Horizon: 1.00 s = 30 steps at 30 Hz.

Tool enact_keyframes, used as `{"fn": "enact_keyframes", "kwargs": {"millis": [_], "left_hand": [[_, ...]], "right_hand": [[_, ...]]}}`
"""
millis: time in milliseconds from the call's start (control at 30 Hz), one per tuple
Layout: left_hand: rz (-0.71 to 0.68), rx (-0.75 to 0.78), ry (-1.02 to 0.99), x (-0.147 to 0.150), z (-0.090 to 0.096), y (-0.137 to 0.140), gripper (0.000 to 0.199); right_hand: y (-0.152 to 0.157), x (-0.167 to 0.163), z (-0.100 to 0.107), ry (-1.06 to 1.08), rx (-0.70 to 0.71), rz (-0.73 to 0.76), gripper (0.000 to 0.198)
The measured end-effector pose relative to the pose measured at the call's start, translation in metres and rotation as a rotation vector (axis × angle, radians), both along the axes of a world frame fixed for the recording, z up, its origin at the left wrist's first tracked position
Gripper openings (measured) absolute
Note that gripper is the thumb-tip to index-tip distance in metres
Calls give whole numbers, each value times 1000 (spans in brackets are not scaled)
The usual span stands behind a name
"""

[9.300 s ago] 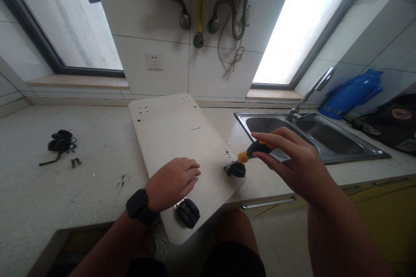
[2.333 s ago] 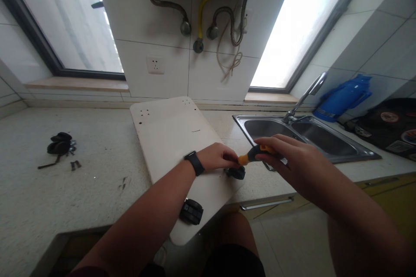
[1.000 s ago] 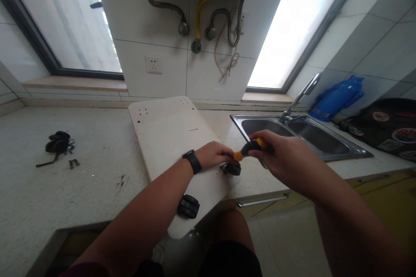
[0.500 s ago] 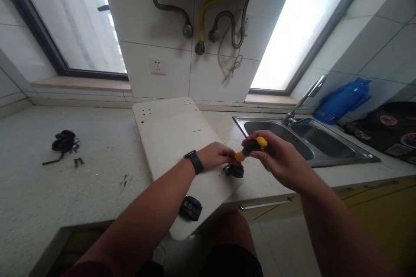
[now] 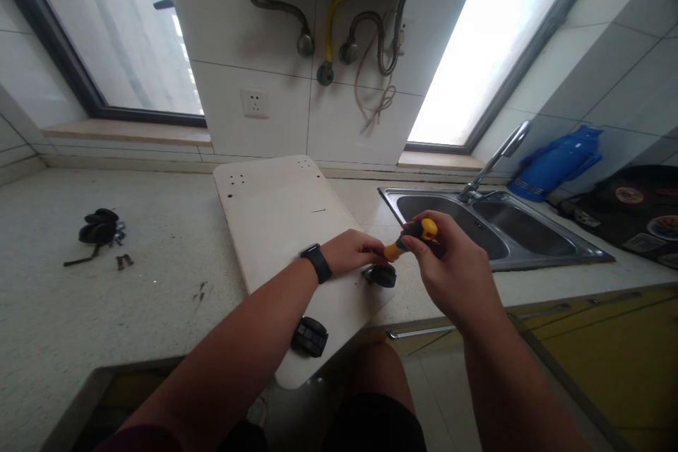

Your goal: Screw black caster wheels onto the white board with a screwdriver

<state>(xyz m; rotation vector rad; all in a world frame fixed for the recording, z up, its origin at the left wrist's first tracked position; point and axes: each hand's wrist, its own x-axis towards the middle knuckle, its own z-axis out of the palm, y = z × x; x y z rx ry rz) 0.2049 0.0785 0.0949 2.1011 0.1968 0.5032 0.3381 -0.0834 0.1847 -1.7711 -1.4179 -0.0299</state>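
My right hand (image 5: 450,254) grips a yellow and black screwdriver (image 5: 410,239), its fingers wrapped round the handle. The tool slants down to the left toward a black caster wheel (image 5: 381,275) at the right edge of a white board (image 5: 275,205). My left hand (image 5: 354,252), a black watch (image 5: 316,263) on its wrist, rests on the board. Its fingers are closed beside the screwdriver's lower end and the caster; what they pinch is hidden, as is the screwdriver's tip. Another caster (image 5: 310,337) sits on the near part of the board. Groups of holes mark the far corners.
On the counter at left lie more black casters (image 5: 99,226) and several small screws (image 5: 124,261). A steel double sink (image 5: 530,226) with a tap (image 5: 495,162) is at right, a blue flask (image 5: 556,162) and a black bag (image 5: 630,212) beyond. Pipes (image 5: 331,21) hang on the wall.
My right hand has rolled its grip round the screwdriver handle, and its forearm has swung inward to the left. My left hand stays by the caster. The whole view has shifted slightly.
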Motion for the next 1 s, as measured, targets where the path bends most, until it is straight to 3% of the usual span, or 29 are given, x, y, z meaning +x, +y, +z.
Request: {"fn": "enact_keyframes", "kwargs": {"millis": [100, 233, 300, 433, 800, 867, 1000], "left_hand": [[-13, -2, 5, 0, 0, 0, 18], [-14, 4, 25, 0, 1, 0, 22], [-7, 14, 29, 0, 1, 0, 22], [-6, 5, 12, 0, -1, 2, 21], [-15, 12, -3, 1, 0, 0, 18], [-7, 14, -27, 1, 0, 0, 16], [30, -15, -73, 3, 1, -3, 16]], "right_hand": [[1, 12, -2, 63, -12, 126, 30], [8, 39, 2, 239, -85, 518, 58], [11, 45, 5, 257, -117, 604, 52], [10, 36, 2, 198, -70, 472, 23], [1, -3, -20, 254, 108, 83, 34], [1, 0, -18, 239, 91, 102, 32], [3, 20, -9, 208, 27, 296, 30]]}}
